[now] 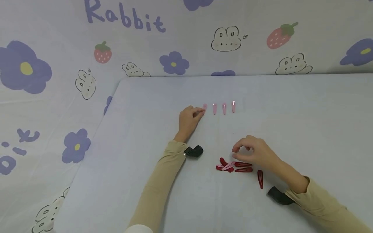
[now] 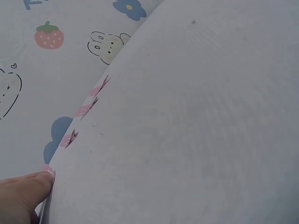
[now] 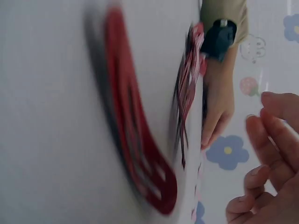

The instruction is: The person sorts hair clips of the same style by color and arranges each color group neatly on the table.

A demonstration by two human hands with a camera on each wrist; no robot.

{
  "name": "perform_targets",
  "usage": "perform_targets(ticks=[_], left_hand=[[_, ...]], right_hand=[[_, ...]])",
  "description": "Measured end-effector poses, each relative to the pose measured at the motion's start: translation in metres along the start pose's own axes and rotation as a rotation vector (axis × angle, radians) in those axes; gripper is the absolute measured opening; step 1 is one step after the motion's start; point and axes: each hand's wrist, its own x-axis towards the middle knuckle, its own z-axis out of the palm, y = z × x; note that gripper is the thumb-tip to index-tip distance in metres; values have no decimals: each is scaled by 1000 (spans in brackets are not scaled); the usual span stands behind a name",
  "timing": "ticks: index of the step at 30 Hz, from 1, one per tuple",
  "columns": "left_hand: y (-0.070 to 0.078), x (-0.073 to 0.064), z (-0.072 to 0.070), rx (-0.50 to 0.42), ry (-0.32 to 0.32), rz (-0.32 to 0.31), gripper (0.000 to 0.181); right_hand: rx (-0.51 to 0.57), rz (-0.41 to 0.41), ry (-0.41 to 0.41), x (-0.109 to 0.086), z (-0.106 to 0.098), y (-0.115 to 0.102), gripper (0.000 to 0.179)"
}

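At the left end of a row, my left hand (image 1: 188, 122) pinches a pink snap hair clip (image 1: 205, 105) by its lower end, at the tabletop. Thumb and finger partly cover this pink clip (image 2: 47, 168) in the left wrist view. To its right lie three more pink hair clips (image 1: 224, 108), spaced side by side. My right hand (image 1: 256, 152) hovers above a small pile, fingers loosely bent and thumb apart, holding nothing. The pile mixes red hair clips (image 1: 243, 169) with a pink clip (image 1: 228, 166). One single red hair clip (image 1: 260, 179) lies below the right wrist.
A white tabletop (image 1: 140, 110) spreads under both arms. Its far edge meets a white cloth (image 1: 198, 38) printed with rabbits, strawberries and purple flowers. Black wrist devices (image 1: 194, 151) sit at both sleeve cuffs.
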Motion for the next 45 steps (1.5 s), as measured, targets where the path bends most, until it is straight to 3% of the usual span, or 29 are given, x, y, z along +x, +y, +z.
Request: perform_targets(ticks=[7, 10, 16, 25, 36, 45], left_hand=[[0, 1, 1, 10, -12, -13, 14], [1, 0, 2, 8, -13, -20, 13], [-1, -1, 2, 5, 11, -2, 13], [0, -1, 2, 4, 2, -4, 14], [1, -1, 2, -10, -2, 3, 14], [2, -2, 1, -15, -1, -7, 13]], right_hand=[[-8, 0, -156, -14, 11, 2, 25], [-9, -29, -183, -16, 16, 5, 26], [-2, -58, -138, -19, 24, 8, 28], [-38, 62, -112, -21, 26, 0, 27], [-24, 36, -14, -24, 27, 5, 24], [25, 67, -3, -23, 25, 4, 24]])
